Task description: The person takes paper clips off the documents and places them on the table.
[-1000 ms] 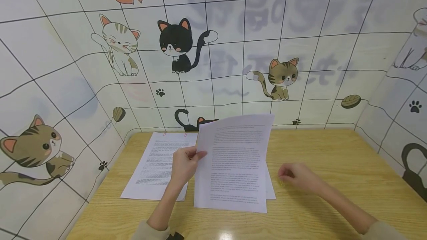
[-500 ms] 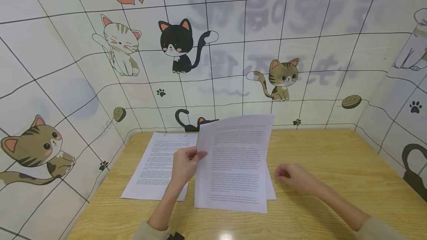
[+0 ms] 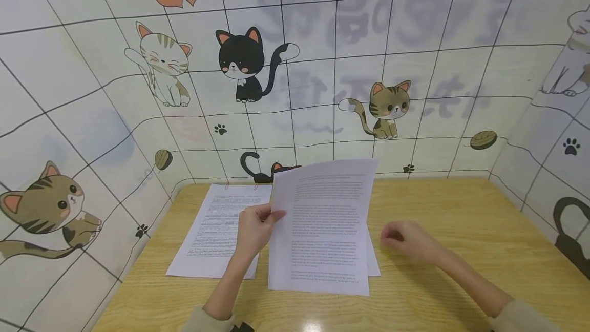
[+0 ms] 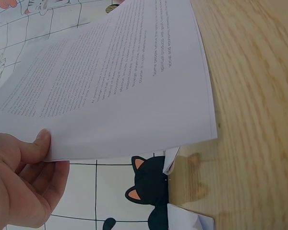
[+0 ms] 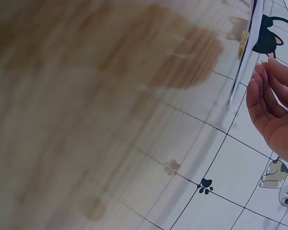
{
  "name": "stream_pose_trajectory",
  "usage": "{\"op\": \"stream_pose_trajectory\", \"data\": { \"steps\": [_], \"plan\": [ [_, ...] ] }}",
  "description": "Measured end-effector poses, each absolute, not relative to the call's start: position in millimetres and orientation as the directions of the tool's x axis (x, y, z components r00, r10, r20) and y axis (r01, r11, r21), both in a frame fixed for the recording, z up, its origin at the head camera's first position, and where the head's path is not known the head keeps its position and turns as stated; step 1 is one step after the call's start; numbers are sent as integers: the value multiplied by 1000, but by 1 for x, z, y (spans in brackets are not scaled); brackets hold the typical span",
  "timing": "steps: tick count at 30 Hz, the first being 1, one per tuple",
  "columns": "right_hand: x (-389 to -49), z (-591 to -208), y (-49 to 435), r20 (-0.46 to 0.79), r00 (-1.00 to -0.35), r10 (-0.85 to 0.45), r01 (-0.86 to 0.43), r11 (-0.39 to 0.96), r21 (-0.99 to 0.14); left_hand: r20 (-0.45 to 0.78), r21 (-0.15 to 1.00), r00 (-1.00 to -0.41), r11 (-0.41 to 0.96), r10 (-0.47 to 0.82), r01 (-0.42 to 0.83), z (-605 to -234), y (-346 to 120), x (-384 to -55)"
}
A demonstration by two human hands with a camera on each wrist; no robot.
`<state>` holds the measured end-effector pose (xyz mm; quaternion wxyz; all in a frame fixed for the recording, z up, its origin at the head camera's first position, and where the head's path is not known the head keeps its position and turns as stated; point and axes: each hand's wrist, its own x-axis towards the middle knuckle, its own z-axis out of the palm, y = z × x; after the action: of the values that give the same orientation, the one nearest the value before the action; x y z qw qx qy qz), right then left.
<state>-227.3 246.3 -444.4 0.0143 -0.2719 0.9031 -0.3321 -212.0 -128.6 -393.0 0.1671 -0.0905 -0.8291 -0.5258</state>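
Observation:
My left hand (image 3: 256, 227) pinches printed paper sheets (image 3: 324, 229) by their left edge, thumb in front. The sheets stand raised, their top leaning toward the wall. In the left wrist view, the thumb (image 4: 41, 141) presses on the page near its margin. Right of the sheets, my right hand (image 3: 410, 240) hovers close over the table, fingers bent and fingertips drawn toward the thumb. In the right wrist view, a small yellow thing (image 5: 243, 45) lies just past the fingertips. I cannot tell whether the right hand pinches anything.
To the left, a printed stack (image 3: 207, 234) with two red paper clips (image 3: 226, 187) on its top edge lies on the wooden table (image 3: 461, 209). Another sheet (image 3: 373, 263) shows behind the raised pages. A cat-patterned wall (image 3: 318, 132) closes off the back and sides.
The right hand shifted slightly left, then rose a little; the yellow seen under its fingertips earlier hardly shows in the head view now. The left hand and its sheets stayed put.

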Motion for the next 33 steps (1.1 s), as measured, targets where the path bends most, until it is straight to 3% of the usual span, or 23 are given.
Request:
{"op": "stream_pose_trajectory", "data": {
  "steps": [13,23,33],
  "plan": [
    [-225,-423,243,242,-887,-393,-451,628,-634,367,845,-930,428,-28,320,-398,-132,-214],
    [-216,-406,232,300,-897,-323,-435,535,-724,337,861,-941,415,-35,293,-396,-131,-214],
    [-213,-397,219,338,-872,-353,-467,398,-790,294,896,-955,359,-41,261,-394,-131,-214]
  ]
}}
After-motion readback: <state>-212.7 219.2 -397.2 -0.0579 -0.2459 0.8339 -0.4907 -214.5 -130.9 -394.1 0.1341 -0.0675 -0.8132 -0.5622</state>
